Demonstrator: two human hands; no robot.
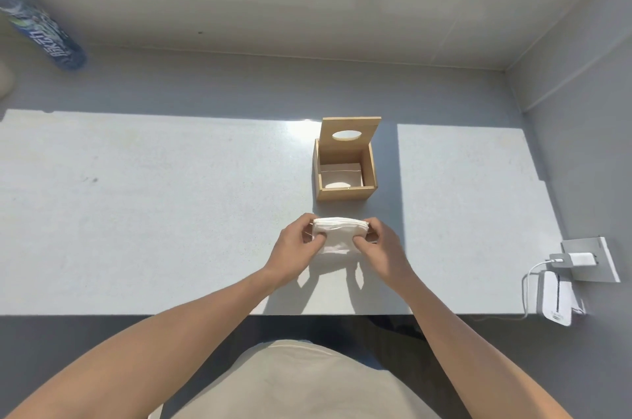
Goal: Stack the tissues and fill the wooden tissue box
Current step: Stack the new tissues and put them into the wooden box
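Note:
A small wooden tissue box (342, 193) stands on the table, its lid (352, 146) with an oval hole tipped up at the back. White tissues lie inside at the bottom. Nearer to me, a stack of white tissues (340, 234) is held just above the table between both hands. My left hand (297, 247) grips its left end, thumb on top. My right hand (379, 247) grips its right end the same way. The stack is a short way in front of the box and apart from it.
The light grey table (154, 213) has a near edge close to my body. A blue plastic bottle (44, 31) lies at the far left. At the right edge sit a charger in a grey socket block (581, 259) and a white device (555, 299) with a cable.

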